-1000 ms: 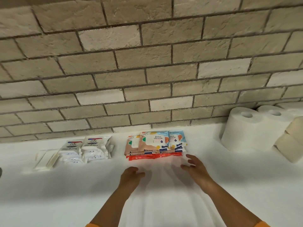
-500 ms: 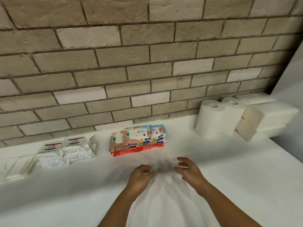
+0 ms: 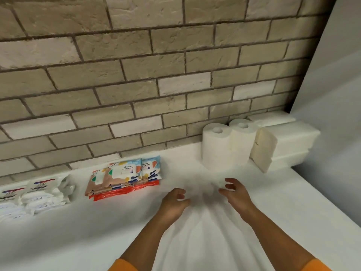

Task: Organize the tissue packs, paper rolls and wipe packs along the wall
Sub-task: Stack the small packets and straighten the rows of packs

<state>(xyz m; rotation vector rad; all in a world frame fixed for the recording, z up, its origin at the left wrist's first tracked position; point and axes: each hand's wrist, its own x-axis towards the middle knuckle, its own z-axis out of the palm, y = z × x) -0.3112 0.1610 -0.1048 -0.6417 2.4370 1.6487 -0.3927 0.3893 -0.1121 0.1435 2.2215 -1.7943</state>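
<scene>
Beige brick wall [image 3: 136, 75] is met by a white tabletop [image 3: 58, 241]. Along it are lined white wipe packs [image 3: 33, 194], colourful wipe packs [image 3: 125, 177], two white paper rolls [image 3: 228, 145] and stacked white tissue packs [image 3: 289, 145]. Nearer, the left hand [image 3: 173, 202] and right hand [image 3: 236, 194] are held empty, fingers loosely curled.

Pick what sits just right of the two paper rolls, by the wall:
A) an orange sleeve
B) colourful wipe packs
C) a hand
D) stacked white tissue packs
D: the tissue packs are stacked just right of the rolls, while the wipe packs lie to the rolls' left.
</scene>
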